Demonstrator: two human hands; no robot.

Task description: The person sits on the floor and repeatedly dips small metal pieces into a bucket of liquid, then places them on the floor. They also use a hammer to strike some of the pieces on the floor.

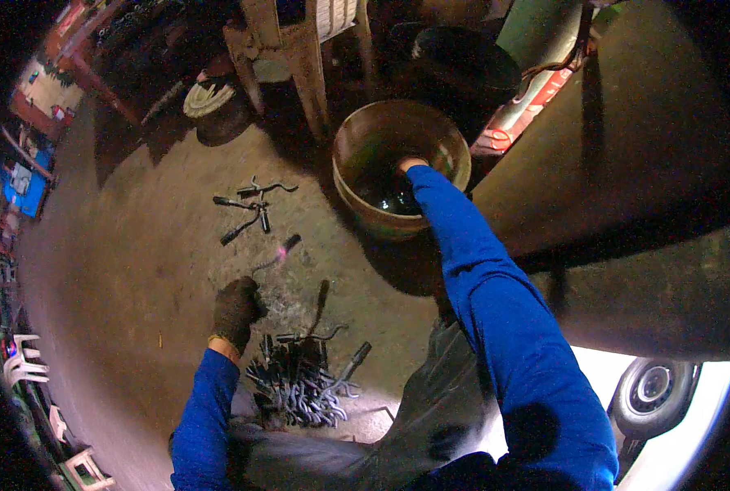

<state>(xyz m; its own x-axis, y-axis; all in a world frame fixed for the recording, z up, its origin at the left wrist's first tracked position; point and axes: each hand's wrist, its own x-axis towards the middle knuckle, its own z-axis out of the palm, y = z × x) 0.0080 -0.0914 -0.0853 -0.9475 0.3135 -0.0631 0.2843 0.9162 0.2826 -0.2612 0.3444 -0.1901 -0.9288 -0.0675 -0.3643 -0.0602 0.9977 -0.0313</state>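
My left hand (238, 309), in a dark glove, is closed on one end of a bent metal rod (267, 264). Pink light glows near the rod's thicker dark end, which points away from me. My right arm, in a blue sleeve, reaches into a round bucket (355, 196) with dark liquid in it. Only the wrist and a bit of my right hand (409, 164) show; its fingers are hidden inside the bucket. Close to my knees lies a pile of similar bent rods (312, 393). Several more rods (258, 211) lie on the floor beyond my left hand.
Behind the bucket stand a wooden chair (303, 74) and a dark round container (467, 61). A large dark metal surface (626, 164) bounds the right side. A wheel (653, 389) shows at lower right, a white plastic chair (26, 360) at far left.
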